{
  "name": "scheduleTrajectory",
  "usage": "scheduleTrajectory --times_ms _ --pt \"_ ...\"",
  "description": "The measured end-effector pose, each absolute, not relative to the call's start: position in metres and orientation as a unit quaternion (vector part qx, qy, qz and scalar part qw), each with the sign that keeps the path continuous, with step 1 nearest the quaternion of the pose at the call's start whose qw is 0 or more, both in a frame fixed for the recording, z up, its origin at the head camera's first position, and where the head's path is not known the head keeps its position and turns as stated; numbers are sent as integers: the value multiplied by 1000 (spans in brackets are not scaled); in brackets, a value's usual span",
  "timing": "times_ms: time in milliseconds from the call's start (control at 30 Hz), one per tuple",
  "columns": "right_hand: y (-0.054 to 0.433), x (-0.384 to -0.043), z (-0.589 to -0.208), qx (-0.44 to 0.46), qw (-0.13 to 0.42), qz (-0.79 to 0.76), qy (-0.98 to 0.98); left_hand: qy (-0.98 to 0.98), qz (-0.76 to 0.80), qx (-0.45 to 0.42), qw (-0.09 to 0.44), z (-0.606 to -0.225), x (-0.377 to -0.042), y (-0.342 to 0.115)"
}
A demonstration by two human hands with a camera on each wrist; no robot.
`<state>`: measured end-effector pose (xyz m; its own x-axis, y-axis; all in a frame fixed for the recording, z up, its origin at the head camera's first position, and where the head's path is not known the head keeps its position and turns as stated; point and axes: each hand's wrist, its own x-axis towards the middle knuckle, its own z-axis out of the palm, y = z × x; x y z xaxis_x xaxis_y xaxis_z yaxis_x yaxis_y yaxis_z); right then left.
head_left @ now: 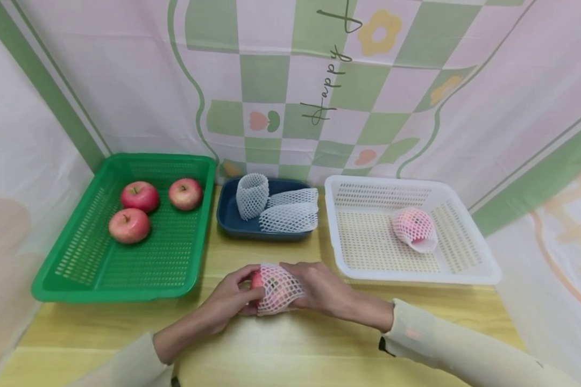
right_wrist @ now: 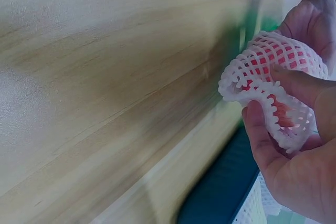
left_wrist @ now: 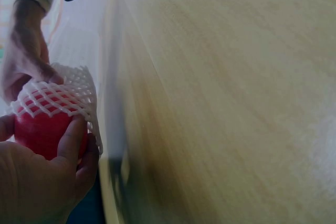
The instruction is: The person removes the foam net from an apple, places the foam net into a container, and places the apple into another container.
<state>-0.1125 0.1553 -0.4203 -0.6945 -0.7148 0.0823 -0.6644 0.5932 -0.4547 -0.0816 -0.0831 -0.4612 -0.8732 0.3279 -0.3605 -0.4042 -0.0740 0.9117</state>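
Both hands hold one red apple (left_wrist: pixel 44 132) that is partly inside a white foam net sleeve (head_left: pixel 278 290), close over the table. My left hand (head_left: pixel 229 298) grips the apple's bare end, with thumb and fingers around it. On the other side, my right hand (head_left: pixel 319 287) pinches the sleeve near its open end. In the right wrist view the net (right_wrist: pixel 273 59) covers most of the apple, and its toothed rim lies between the right thumb and fingers. The left wrist view shows the apple's uncovered red end against the left fingers.
A green basket (head_left: pixel 174 293) at left holds three bare apples (head_left: pixel 130 226). Behind the hands, a dark blue tray (head_left: pixel 232 228) contains several foam net sleeves (head_left: pixel 290 217). The white basket (head_left: pixel 416 277) at right has one netted apple (head_left: pixel 413 228). A patterned curtain (head_left: pixel 266 80) hangs behind.
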Motion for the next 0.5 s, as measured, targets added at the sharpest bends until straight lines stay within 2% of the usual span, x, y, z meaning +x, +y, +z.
scheduleTrajectory --times_ms 500 --pt "162 -111 -419 -390 39 -255 884 628 738 -28 245 -459 -81 -86"
